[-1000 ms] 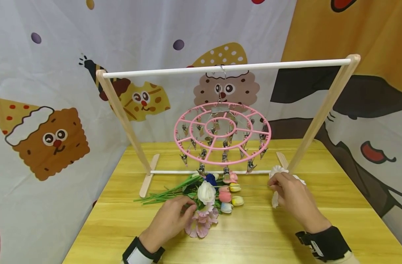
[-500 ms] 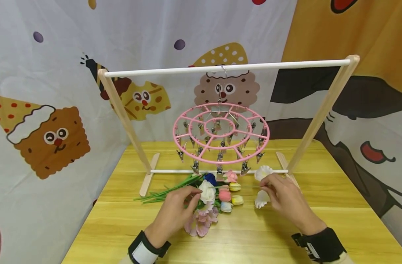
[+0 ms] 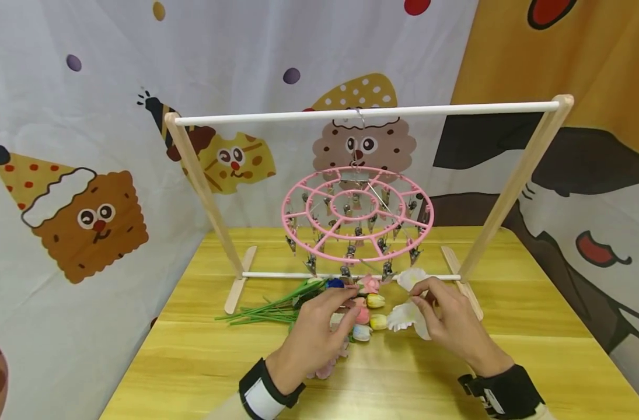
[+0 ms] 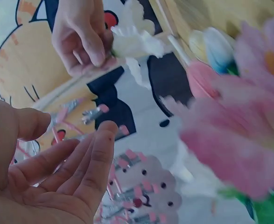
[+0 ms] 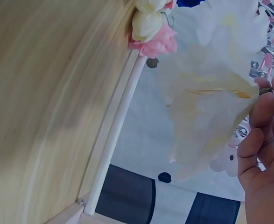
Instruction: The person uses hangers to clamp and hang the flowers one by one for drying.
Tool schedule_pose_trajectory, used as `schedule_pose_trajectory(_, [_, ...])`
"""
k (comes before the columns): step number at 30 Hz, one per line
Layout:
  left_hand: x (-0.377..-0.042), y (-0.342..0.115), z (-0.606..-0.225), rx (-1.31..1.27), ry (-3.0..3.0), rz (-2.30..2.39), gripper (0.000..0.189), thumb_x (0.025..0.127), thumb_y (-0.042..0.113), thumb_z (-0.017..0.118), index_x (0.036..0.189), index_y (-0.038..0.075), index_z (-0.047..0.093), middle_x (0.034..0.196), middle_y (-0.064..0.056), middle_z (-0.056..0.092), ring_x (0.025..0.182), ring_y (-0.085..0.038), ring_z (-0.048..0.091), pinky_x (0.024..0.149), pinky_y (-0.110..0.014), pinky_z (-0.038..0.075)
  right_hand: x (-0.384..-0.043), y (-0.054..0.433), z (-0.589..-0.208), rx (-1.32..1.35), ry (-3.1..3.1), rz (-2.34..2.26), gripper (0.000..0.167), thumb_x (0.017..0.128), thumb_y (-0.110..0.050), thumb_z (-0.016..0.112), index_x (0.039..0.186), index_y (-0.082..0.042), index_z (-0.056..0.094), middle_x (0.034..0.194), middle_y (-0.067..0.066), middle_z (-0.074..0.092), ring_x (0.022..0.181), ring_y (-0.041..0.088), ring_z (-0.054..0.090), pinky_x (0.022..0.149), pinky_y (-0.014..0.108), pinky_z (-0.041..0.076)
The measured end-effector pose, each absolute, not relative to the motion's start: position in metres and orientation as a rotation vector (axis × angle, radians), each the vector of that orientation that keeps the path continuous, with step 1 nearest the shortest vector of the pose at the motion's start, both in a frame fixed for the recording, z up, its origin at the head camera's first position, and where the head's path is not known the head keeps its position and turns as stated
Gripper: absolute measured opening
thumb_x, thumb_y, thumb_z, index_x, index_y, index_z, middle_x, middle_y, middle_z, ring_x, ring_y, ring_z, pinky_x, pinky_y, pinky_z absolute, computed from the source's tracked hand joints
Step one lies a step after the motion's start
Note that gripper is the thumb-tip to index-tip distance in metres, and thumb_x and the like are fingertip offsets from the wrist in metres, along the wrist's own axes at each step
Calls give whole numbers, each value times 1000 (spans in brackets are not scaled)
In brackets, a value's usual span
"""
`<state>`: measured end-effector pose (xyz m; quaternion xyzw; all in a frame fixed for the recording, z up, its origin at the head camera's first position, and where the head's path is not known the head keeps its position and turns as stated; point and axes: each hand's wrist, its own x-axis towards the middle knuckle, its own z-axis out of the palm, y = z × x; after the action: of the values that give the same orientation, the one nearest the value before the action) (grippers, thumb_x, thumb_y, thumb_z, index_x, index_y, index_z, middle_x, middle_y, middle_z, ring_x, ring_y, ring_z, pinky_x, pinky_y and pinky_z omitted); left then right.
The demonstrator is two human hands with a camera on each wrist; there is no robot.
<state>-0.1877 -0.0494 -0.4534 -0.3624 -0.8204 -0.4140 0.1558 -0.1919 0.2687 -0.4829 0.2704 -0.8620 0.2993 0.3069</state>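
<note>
My right hand (image 3: 453,324) pinches a white silk flower (image 3: 401,317) by its short stem. In the right wrist view its frilled petals (image 5: 207,126) spread out from the fingertips, with yellow at the middle. My left hand (image 3: 316,335) hovers over the pile of artificial flowers, fingers loosely bent and nothing in them, as the left wrist view shows. Pink tulips (image 3: 362,315), a yellow tulip (image 3: 376,300) and a blue-white tulip (image 3: 362,333) lie just past its fingertips. A lilac-pink flower (image 4: 230,135) is large in the left wrist view; the left hand partly covers it in the head view.
A pink round hanger (image 3: 283,213) with several metal clips hangs by a hook from the white top bar (image 3: 277,116) of a wooden rack. A lower bar (image 3: 277,274) runs behind the flowers. Green stems (image 3: 256,315) point left on the table (image 3: 193,373).
My right hand has moved left with the white flower, towards the pile. My left hand has moved right and away from me, over the flowers. The hanger has turned a little.
</note>
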Motion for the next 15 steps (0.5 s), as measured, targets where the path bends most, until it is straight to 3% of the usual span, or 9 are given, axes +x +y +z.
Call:
schedule_pose_trajectory(4, [-185,-35,-450,-1092,-2332,-1172,50,120,19,70,166,1,61,154,-18,77,121,-24,85,100,-31,72,-191,265,-485,718,-2248,827,43,90,18,88,116,-14,74,99,-9,75,80,-1,57,69,17,48])
schedule_pose_trajectory(8, [-182,-25,-446,-1104,-2312,-1180,56,120,18,70,169,-3,55,160,-21,72,127,-25,84,103,-29,70,-191,262,-486,711,-2219,854,43,90,16,88,116,-15,75,95,-12,73,79,-1,57,70,15,47])
schedule_pose_trajectory(15, [-184,-15,-439,-1034,-2263,-1216,58,118,18,72,168,-5,55,146,-18,81,128,-24,85,107,-32,69,-192,257,-484,709,-2205,915,42,91,17,88,117,-14,74,93,-13,69,78,-2,55,69,15,47])
